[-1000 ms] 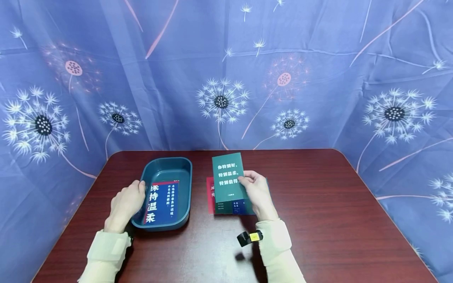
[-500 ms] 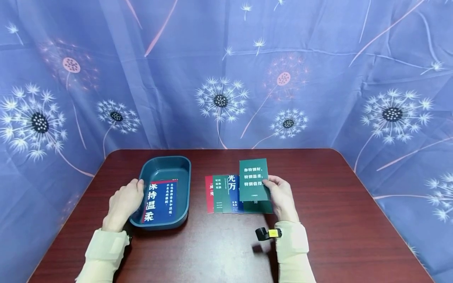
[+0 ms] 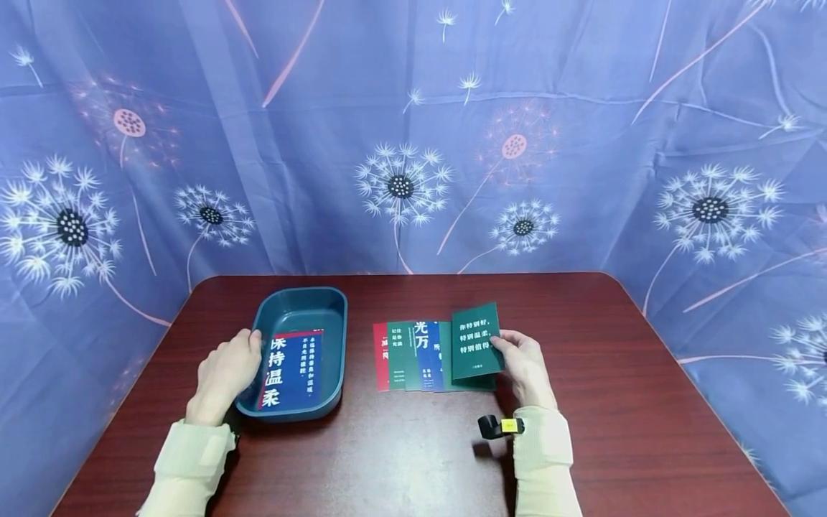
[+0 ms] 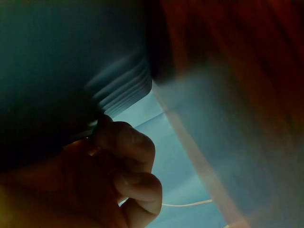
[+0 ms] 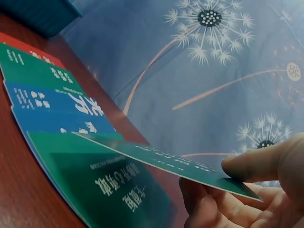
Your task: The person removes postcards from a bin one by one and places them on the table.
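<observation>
My right hand (image 3: 526,365) pinches a green card (image 3: 474,352) with white writing by its right edge. In the right wrist view the thumb is on top of it and fingers lie underneath. The card is tilted over another green card (image 5: 104,175), which ends an overlapping row on the table; whether its far edge touches the row I cannot tell. Red (image 3: 380,359), green (image 3: 398,359) and blue (image 3: 423,352) cards show further left. My left hand (image 3: 227,368) grips the left rim of a teal tray (image 3: 334,359), where a blue card (image 3: 297,370) lies over a red one.
The dark red-brown wooden table (image 3: 400,459) carries the tray at left and the card row at its middle. Behind it and at both sides hangs a blue dandelion-patterned cloth (image 3: 310,179). A black camera (image 3: 489,427) sits at the right wrist.
My right hand has carried the green card rightwards from over the row's left part to its right end, and lowered it slightly. My left hand stays on the tray.
</observation>
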`<move>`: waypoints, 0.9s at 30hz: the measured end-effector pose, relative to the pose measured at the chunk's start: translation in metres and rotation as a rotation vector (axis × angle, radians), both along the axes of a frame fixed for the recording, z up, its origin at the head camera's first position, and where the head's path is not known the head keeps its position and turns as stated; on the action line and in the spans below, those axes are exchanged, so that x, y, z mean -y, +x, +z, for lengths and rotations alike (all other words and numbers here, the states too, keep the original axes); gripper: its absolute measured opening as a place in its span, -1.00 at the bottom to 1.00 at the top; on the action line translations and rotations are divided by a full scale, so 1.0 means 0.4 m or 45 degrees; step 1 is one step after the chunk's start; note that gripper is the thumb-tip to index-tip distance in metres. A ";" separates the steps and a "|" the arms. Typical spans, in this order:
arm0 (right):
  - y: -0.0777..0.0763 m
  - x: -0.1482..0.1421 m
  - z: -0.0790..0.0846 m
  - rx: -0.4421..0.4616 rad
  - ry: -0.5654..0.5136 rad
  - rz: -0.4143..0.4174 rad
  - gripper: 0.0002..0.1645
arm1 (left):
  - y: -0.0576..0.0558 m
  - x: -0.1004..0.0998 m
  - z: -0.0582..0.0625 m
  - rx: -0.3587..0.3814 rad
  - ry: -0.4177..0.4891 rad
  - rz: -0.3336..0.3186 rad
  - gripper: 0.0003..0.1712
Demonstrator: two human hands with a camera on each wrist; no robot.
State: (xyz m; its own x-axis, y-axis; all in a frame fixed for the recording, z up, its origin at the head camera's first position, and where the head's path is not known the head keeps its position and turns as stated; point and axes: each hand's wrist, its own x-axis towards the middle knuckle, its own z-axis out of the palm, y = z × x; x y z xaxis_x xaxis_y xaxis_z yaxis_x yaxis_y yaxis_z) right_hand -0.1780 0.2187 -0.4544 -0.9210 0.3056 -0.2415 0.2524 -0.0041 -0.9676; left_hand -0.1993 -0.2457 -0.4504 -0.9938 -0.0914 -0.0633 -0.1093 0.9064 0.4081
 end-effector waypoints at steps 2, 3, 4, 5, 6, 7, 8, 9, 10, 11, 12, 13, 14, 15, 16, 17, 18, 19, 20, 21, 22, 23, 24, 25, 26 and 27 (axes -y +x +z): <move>0.000 -0.003 -0.005 0.010 -0.008 0.006 -0.66 | 0.001 0.000 0.000 0.009 0.001 0.001 -0.36; 0.000 -0.005 -0.007 0.018 -0.010 0.012 -0.65 | 0.001 0.000 0.000 0.013 0.002 0.002 -0.36; 0.001 -0.006 -0.009 0.028 -0.008 0.017 -0.65 | 0.001 0.000 0.000 0.013 0.001 0.003 -0.36; 0.002 -0.007 -0.011 0.033 -0.003 0.024 -0.64 | 0.001 0.000 0.000 0.014 0.002 0.004 -0.35; 0.002 -0.008 -0.013 0.042 0.005 0.030 -0.64 | 0.001 0.000 0.000 0.012 0.003 0.005 -0.36; 0.002 -0.009 -0.015 0.049 0.016 0.035 -0.63 | 0.001 0.000 -0.001 0.007 0.002 0.006 -0.37; 0.002 -0.010 -0.017 0.052 0.024 0.039 -0.63 | 0.001 0.000 -0.001 0.004 0.003 0.007 -0.37; 0.001 -0.011 -0.018 0.056 0.041 0.043 -0.63 | 0.001 -0.001 -0.001 -0.001 0.004 0.008 -0.37; 0.001 -0.011 -0.019 0.058 0.066 0.043 -0.64 | 0.000 -0.001 -0.001 -0.003 0.005 0.008 -0.38; 0.001 -0.012 -0.020 0.061 0.092 0.043 -0.64 | 0.000 -0.001 -0.001 -0.004 0.007 0.008 -0.38; -0.001 -0.012 -0.021 0.064 0.119 0.038 -0.65 | 0.000 -0.001 0.000 -0.006 0.008 0.007 -0.38; -0.002 -0.012 -0.024 0.063 0.147 0.035 -0.65 | 0.000 -0.001 0.000 -0.007 0.009 0.006 -0.38; -0.002 -0.012 -0.027 0.060 0.182 0.031 -0.66 | 0.000 0.000 0.000 -0.007 0.011 0.005 -0.38; -0.002 -0.012 -0.029 0.061 0.214 0.028 -0.66 | 0.000 0.000 0.001 -0.007 0.012 0.004 -0.38; -0.002 -0.012 -0.032 0.063 0.248 0.026 -0.67 | 0.001 0.000 0.001 -0.006 0.012 0.002 -0.37; -0.002 -0.013 -0.035 0.065 0.275 0.026 -0.67 | 0.001 0.000 0.001 -0.008 0.012 0.001 -0.37; -0.002 -0.014 -0.037 0.067 0.302 0.026 -0.67 | 0.002 0.000 0.001 -0.009 0.012 0.000 -0.37; -0.001 -0.014 -0.039 0.070 0.328 0.028 -0.66 | 0.002 0.000 0.001 -0.009 0.011 -0.002 -0.37; 0.000 -0.014 -0.039 0.075 0.355 0.028 -0.66 | 0.002 0.000 0.001 -0.011 0.010 -0.003 -0.37; 0.001 -0.015 -0.039 0.081 0.376 0.028 -0.65 | 0.002 0.000 0.001 -0.011 0.010 -0.004 -0.37; 0.002 -0.016 -0.038 0.088 0.399 0.029 -0.65 | 0.002 0.000 0.002 -0.014 0.008 -0.004 -0.37; 0.002 -0.017 -0.039 0.094 0.419 0.031 -0.64 | 0.002 0.000 0.002 -0.016 0.009 -0.005 -0.37; 0.002 -0.018 -0.039 0.100 0.439 0.032 -0.64 | 0.003 0.000 0.002 -0.019 0.008 -0.006 -0.38; 0.003 -0.019 -0.038 0.105 0.462 0.034 -0.64 | 0.003 0.000 0.003 -0.024 0.005 -0.008 -0.38; 0.003 -0.020 -0.039 0.109 0.483 0.038 -0.64 | 0.003 -0.001 0.003 -0.026 0.005 -0.009 -0.38; 0.004 -0.021 -0.039 0.114 0.504 0.042 -0.64 | 0.002 -0.001 0.003 -0.028 0.006 -0.010 -0.38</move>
